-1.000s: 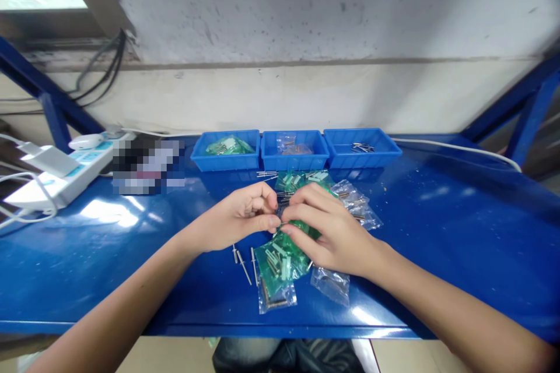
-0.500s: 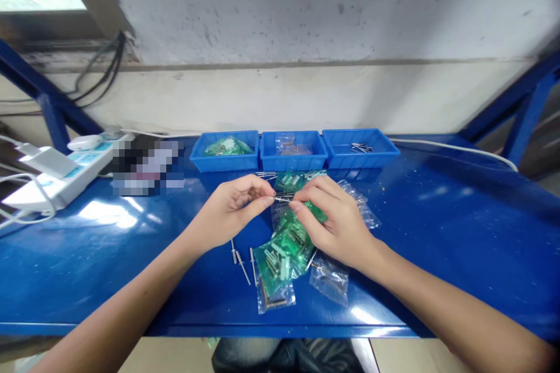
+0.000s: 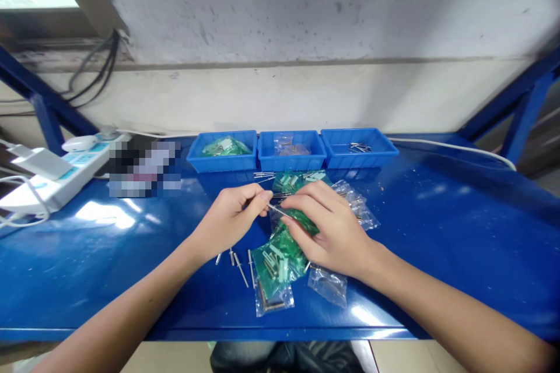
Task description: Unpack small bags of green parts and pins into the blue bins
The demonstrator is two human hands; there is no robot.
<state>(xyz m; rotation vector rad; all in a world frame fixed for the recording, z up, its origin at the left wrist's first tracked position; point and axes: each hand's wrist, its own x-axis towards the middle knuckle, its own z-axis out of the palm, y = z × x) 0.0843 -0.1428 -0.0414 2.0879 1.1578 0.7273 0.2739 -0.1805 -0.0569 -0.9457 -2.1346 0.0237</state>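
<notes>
My left hand (image 3: 238, 213) is closed, pinching one end of a thin silver blind rivet (image 3: 278, 210) between thumb and forefinger. The rivet slants down to the right. Its other end lies by the thumb of my right hand (image 3: 326, 221), whose thumb and forefinger are apart around it. Beneath the hands is a pile of green plastic packets (image 3: 273, 262) with pale plugs and screws inside, partly hidden by my right hand. Several loose blind rivets (image 3: 240, 269) lie left of the pile, and more rivets (image 3: 263, 175) lie behind it.
Three blue bins stand along the back: the left bin (image 3: 221, 165) with green packets, the middle bin (image 3: 292, 164) with clear packets, the right bin (image 3: 380, 157) with rivets. Clear packets (image 3: 328, 287) lie by the pile. A white power strip (image 3: 65, 180) is at left.
The rivet has tilted, its right end now lower. My right thumb and forefinger have parted around it, while my left hand has shifted slightly left and still pinches it.
</notes>
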